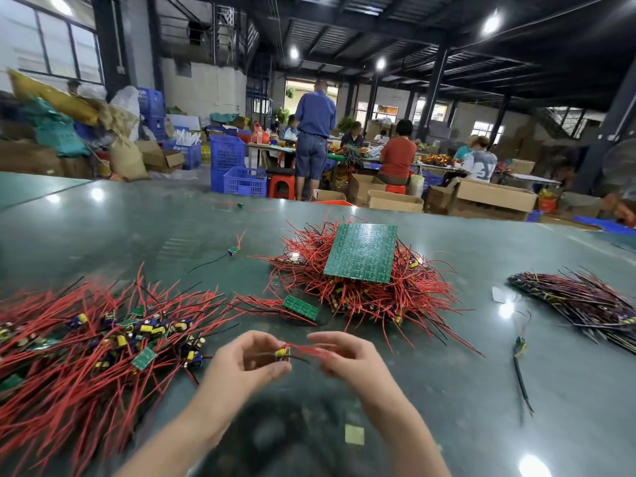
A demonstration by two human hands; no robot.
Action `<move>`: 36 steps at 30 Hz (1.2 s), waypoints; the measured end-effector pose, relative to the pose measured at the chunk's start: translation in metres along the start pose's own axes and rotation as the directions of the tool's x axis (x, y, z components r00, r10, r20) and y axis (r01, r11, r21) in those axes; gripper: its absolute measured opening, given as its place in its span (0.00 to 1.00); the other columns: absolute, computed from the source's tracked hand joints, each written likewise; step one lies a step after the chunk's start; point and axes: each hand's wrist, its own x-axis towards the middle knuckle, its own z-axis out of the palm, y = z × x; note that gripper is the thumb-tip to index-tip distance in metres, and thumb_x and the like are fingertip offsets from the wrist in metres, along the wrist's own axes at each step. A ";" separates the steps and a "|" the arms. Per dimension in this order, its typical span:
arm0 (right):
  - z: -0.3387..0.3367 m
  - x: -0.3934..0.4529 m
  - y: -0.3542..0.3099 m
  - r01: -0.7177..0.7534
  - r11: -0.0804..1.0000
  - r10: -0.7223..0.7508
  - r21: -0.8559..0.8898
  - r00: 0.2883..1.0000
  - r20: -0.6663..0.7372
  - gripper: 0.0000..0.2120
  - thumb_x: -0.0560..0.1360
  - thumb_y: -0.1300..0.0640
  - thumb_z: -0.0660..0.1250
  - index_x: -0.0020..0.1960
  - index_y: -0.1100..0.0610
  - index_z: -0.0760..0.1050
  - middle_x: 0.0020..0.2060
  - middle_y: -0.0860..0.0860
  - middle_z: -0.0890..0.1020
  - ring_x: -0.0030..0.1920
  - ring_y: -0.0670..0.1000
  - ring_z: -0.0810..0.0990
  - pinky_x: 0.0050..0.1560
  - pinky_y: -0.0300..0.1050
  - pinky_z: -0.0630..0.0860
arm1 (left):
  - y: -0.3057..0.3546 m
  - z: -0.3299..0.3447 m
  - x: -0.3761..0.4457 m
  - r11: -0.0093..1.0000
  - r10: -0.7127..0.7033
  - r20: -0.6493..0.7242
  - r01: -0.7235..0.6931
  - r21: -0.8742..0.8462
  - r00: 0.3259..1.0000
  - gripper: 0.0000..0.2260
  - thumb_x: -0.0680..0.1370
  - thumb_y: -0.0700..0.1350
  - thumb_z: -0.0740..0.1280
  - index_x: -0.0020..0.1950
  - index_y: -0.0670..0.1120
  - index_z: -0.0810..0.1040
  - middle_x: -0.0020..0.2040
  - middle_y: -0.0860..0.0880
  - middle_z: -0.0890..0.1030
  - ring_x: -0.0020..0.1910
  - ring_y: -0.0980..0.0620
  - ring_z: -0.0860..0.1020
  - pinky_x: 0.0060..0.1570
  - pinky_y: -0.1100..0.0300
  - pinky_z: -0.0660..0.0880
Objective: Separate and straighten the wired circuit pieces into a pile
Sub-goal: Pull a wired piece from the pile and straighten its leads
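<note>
My left hand (242, 361) pinches one small wired circuit piece (283, 353) with a yellow part, held just above the green table (430, 390). My right hand (347, 356) pinches that piece's red wires (311, 349), which run to the right. A loose heap of red-wired pieces (86, 342) lies to the left. A tangled mound of red-wired pieces (371, 297) sits ahead, with a green circuit panel (361, 253) on top. A small green board strip (300, 307) lies in front of the mound. An aligned bundle of pieces (581, 301) lies at the far right.
Single stray pieces lie on the table: one ahead left (234, 250), one far back (240, 205), one with black wires at the right (519, 352). A small pale square (354, 434) lies near me. Beyond the table, people work among blue crates (237, 173) and cardboard boxes (492, 197).
</note>
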 end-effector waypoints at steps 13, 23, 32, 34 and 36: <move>0.025 0.000 0.005 0.340 0.931 -0.344 -0.131 0.939 -0.011 0.14 0.66 0.69 0.74 0.40 0.49 0.85 0.39 0.46 0.82 0.43 0.45 0.81 0.46 0.39 0.76 | -0.007 0.003 -0.009 0.815 -0.242 0.098 0.257 -0.520 0.965 0.16 0.64 0.28 0.67 0.49 0.38 0.82 0.47 0.40 0.84 0.43 0.50 0.83 0.46 0.61 0.80; 0.035 -0.002 0.005 0.344 0.932 -0.352 -0.111 0.934 -0.058 0.15 0.66 0.66 0.74 0.39 0.45 0.84 0.41 0.44 0.83 0.43 0.49 0.82 0.46 0.50 0.80 | -0.005 0.000 -0.014 0.658 -0.388 0.334 0.512 -0.552 0.859 0.08 0.64 0.32 0.70 0.41 0.38 0.85 0.40 0.39 0.83 0.34 0.48 0.83 0.33 0.58 0.81; 0.033 -0.001 0.000 0.219 0.976 -0.218 0.002 0.971 -0.094 0.11 0.70 0.67 0.72 0.33 0.53 0.81 0.32 0.47 0.83 0.34 0.41 0.79 0.38 0.32 0.73 | -0.002 0.009 -0.017 0.795 -0.375 0.298 0.470 -0.383 0.878 0.13 0.73 0.25 0.56 0.47 0.39 0.74 0.32 0.42 0.77 0.26 0.52 0.74 0.29 0.58 0.78; 0.034 -0.001 0.002 0.177 0.984 -0.174 0.019 0.980 -0.099 0.12 0.70 0.65 0.71 0.30 0.54 0.80 0.27 0.48 0.81 0.31 0.41 0.76 0.36 0.32 0.72 | -0.001 0.012 -0.019 0.839 -0.353 0.295 0.440 -0.320 0.888 0.13 0.74 0.25 0.53 0.48 0.39 0.70 0.31 0.42 0.76 0.25 0.52 0.71 0.26 0.60 0.74; 0.035 0.000 0.004 0.126 0.990 -0.120 0.055 0.987 -0.108 0.12 0.70 0.63 0.71 0.30 0.54 0.80 0.27 0.49 0.79 0.31 0.45 0.75 0.36 0.36 0.72 | 0.001 0.013 -0.020 0.870 -0.333 0.278 0.408 -0.276 0.901 0.12 0.75 0.25 0.52 0.48 0.39 0.68 0.30 0.43 0.75 0.23 0.54 0.66 0.22 0.64 0.65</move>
